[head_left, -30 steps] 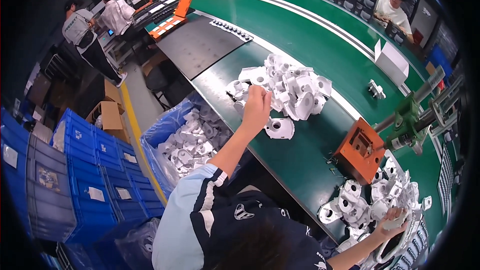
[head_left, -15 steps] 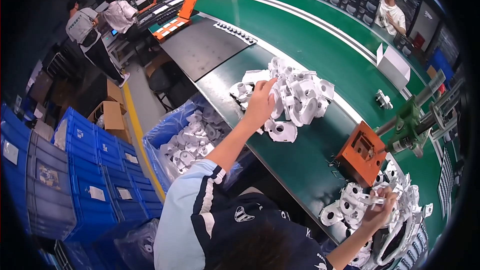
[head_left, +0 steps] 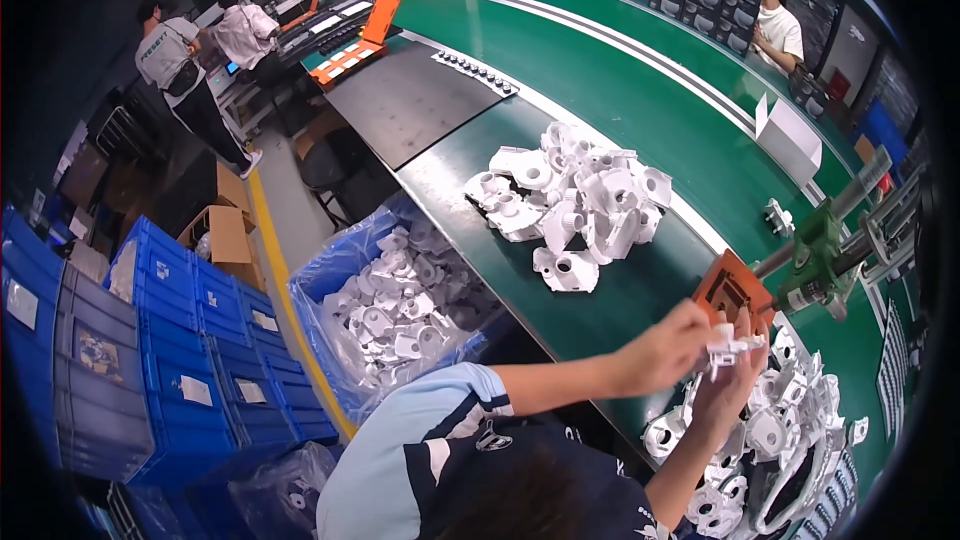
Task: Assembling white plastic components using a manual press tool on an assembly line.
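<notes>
A small white plastic part [head_left: 722,352] is held by my right hand [head_left: 728,380] in front of the orange fixture block [head_left: 738,285]. My left hand [head_left: 668,348] is close beside it, fingers bent together near the part's upper end; whatever they grip is hidden. Just past both hands, the block sits under a green press [head_left: 818,252]. Below and right of my right hand lies a heap of white plastic parts [head_left: 768,430]. Another pile of similar white parts [head_left: 590,195] covers the bench farther left, with one part [head_left: 566,271] at its near edge.
A blue lined bin [head_left: 310,285] of white parts stands left of the bench. Blue crates [head_left: 175,340] are stacked at far left. A black mat [head_left: 405,110], a white box [head_left: 790,140] and a loose white part [head_left: 778,217] lie farther off. Several people are in the background.
My left hand has swung right from the left pile to beside my right hand. My right hand has risen slightly toward the orange block, still holding the white part.
</notes>
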`<state>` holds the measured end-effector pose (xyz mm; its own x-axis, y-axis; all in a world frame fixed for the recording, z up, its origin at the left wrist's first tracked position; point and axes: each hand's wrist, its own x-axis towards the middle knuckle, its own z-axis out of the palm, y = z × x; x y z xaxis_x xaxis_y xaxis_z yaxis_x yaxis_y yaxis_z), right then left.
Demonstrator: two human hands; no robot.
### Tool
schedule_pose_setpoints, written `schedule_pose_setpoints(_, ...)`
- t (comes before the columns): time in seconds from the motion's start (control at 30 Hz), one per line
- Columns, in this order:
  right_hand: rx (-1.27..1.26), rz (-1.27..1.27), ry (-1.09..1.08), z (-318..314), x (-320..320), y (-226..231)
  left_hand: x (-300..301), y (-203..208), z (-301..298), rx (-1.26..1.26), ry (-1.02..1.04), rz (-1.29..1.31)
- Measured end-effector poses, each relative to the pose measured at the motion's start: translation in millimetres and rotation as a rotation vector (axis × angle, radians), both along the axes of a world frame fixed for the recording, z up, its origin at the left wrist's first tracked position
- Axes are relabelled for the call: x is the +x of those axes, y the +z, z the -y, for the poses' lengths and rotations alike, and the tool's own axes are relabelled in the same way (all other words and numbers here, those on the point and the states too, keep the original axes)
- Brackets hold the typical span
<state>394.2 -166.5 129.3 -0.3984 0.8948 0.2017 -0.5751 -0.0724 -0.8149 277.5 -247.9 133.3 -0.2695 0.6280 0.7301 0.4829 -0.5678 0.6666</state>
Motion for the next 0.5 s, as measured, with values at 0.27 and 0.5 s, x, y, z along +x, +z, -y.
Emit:
schedule_pose_setpoints(0.27, 0.046, 0.137, -0.180, -7.1, 24.8, -14.8, 30.9, -27.8, -0.8, -0.169, -0.239, 0.169)
schedule_pose_setpoints(0.5, 0.356, 0.529, -0.172, 7.6, 20.5, -13.0, 34.2, -20.0, 8.1, -0.571, -0.342, 0.327)
